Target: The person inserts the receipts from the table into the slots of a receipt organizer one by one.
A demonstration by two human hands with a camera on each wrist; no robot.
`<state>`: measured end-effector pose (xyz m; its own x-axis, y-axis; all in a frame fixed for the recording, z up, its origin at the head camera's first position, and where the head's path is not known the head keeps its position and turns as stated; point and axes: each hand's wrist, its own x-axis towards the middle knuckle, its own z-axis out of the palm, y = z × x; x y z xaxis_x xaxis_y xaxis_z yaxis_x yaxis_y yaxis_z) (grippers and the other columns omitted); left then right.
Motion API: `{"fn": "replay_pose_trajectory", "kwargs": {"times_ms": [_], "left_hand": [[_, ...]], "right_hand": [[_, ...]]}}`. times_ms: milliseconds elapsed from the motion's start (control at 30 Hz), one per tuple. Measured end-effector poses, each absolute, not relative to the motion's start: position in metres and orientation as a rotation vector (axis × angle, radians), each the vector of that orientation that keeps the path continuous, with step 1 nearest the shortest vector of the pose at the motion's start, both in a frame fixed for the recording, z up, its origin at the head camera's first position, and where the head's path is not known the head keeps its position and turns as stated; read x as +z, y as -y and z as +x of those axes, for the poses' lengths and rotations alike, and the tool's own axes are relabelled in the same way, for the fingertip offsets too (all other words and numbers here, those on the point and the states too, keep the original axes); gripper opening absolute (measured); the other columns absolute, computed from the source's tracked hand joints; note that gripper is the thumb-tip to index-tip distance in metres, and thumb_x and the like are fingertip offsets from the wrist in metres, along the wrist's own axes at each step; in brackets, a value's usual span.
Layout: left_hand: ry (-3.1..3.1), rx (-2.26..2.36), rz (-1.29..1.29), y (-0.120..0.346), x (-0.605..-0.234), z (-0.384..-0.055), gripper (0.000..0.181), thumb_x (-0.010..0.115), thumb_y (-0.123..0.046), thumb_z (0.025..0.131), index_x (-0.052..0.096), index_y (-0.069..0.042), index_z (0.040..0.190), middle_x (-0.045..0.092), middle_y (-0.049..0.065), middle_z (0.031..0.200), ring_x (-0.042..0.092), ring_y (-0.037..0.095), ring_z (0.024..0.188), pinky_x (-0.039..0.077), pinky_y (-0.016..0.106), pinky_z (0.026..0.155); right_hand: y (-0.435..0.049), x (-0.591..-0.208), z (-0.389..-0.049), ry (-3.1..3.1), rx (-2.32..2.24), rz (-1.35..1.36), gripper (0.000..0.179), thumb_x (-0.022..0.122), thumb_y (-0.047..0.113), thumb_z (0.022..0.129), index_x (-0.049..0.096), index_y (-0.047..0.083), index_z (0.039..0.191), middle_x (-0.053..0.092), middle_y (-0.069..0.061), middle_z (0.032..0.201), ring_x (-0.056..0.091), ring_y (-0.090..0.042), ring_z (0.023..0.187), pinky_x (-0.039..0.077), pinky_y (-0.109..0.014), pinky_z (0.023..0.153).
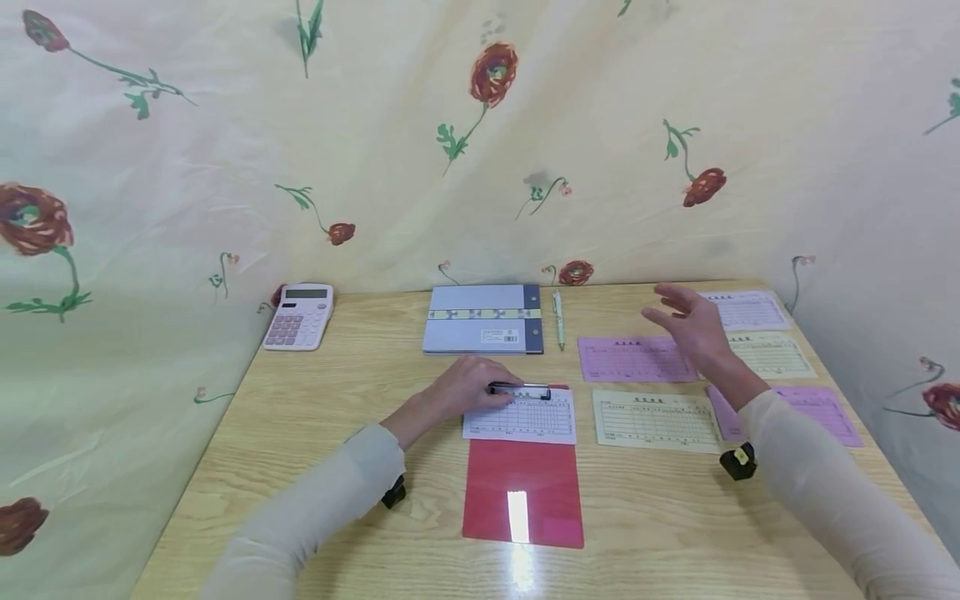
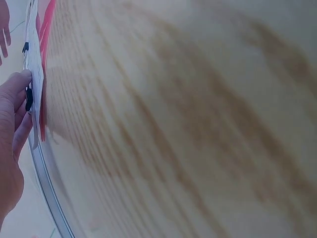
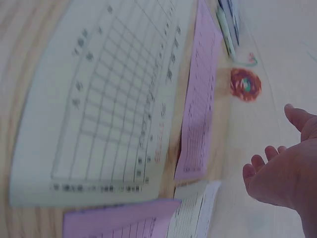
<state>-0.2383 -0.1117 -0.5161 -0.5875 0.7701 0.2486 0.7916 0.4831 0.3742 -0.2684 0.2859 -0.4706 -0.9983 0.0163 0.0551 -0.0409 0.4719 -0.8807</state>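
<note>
A red clipboard (image 1: 517,479) lies on the table in front of me, a white printed form (image 1: 525,423) across its upper half. My left hand (image 1: 467,385) grips the metal clip (image 1: 534,387) at the board's top edge, thumb and fingers bent around it. In the left wrist view, the clip's black end (image 2: 28,99) shows between the fingers. Raised over the slips on the right is my right hand (image 1: 696,329), fingers spread and holding nothing. Nearest it are a purple slip (image 1: 630,360) and a white slip (image 1: 750,310). A pale green slip (image 3: 109,99) fills much of the right wrist view.
Right of the clipboard lie another purple slip (image 1: 813,408) and a cream slip (image 1: 776,357); the lower green slip overlaps the purple one's edge. A blue notebook (image 1: 480,333), a pen (image 1: 558,321) and a calculator (image 1: 300,317) line the back, before a flowered cloth (image 1: 405,150).
</note>
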Motion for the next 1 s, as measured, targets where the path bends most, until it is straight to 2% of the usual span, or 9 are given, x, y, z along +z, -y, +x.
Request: {"fn": "replay_pose_trajectory", "kwargs": {"times_ms": [200, 400, 600, 667, 833, 1000], "left_hand": [[2.692, -0.780, -1.364, 0.112, -0.518, -0.238, 0.025, 0.083, -0.017, 0.094, 0.082, -0.014, 0.119, 0.080, -0.003, 0.114, 0.063, 0.002, 0.079, 0.040, 0.018, 0.059], [2.721, -0.806, -1.335, 0.113, -0.521, -0.240, 0.026, 0.083, -0.019, 0.095, 0.082, -0.015, 0.121, 0.079, -0.004, 0.116, 0.064, 0.000, 0.081, 0.040, 0.018, 0.057], [2.752, -0.834, -1.300, 0.113, -0.521, -0.240, 0.027, 0.084, -0.020, 0.094, 0.082, -0.016, 0.121, 0.079, -0.004, 0.116, 0.066, -0.001, 0.087, 0.044, 0.017, 0.061], [2.764, -0.843, -1.289, 0.113, -0.520, -0.239, 0.028, 0.084, -0.020, 0.094, 0.082, -0.016, 0.122, 0.079, -0.004, 0.117, 0.067, -0.001, 0.089, 0.044, 0.017, 0.062], [2.781, -0.845, -1.289, 0.113, -0.518, -0.238, 0.029, 0.084, -0.021, 0.095, 0.081, -0.017, 0.123, 0.079, -0.004, 0.117, 0.070, 0.000, 0.098, 0.048, 0.017, 0.069], [2.788, -0.837, -1.298, 0.113, -0.517, -0.238, 0.030, 0.083, -0.022, 0.095, 0.081, -0.017, 0.124, 0.079, -0.005, 0.118, 0.072, 0.003, 0.104, 0.051, 0.017, 0.076]], "right_hand": [[-0.314, -0.472, -0.280, 2.596, 1.513, -0.058, 0.072, 0.071, 0.031, 0.104, 0.041, -0.002, 0.160, 0.043, -0.026, 0.162, 0.038, -0.045, 0.150, 0.031, -0.056, 0.122], [-0.346, -0.470, -0.288, 2.596, 1.548, -0.227, 0.085, 0.066, 0.043, 0.104, 0.025, 0.006, 0.168, 0.024, -0.017, 0.173, 0.023, -0.041, 0.158, 0.024, -0.059, 0.124], [-0.376, -0.461, -0.295, 2.403, 1.799, -0.505, 0.090, 0.068, 0.050, 0.101, 0.020, 0.021, 0.171, 0.017, 0.004, 0.177, 0.012, -0.019, 0.162, 0.018, -0.041, 0.128], [-0.386, -0.459, -0.296, 2.334, 1.842, -0.568, 0.091, 0.069, 0.049, 0.101, 0.019, 0.023, 0.171, 0.016, 0.008, 0.177, 0.010, -0.014, 0.162, 0.015, -0.036, 0.128], [-0.411, -0.458, -0.296, 2.315, 1.752, -0.657, 0.093, 0.068, 0.049, 0.101, 0.014, 0.019, 0.170, 0.008, 0.009, 0.176, 0.003, -0.013, 0.162, 0.009, -0.033, 0.128], [-0.429, -0.466, -0.292, 2.338, 1.703, -0.754, 0.096, 0.066, 0.051, 0.102, 0.005, 0.021, 0.170, -0.001, 0.003, 0.176, -0.004, -0.019, 0.161, 0.004, -0.039, 0.128]]}}
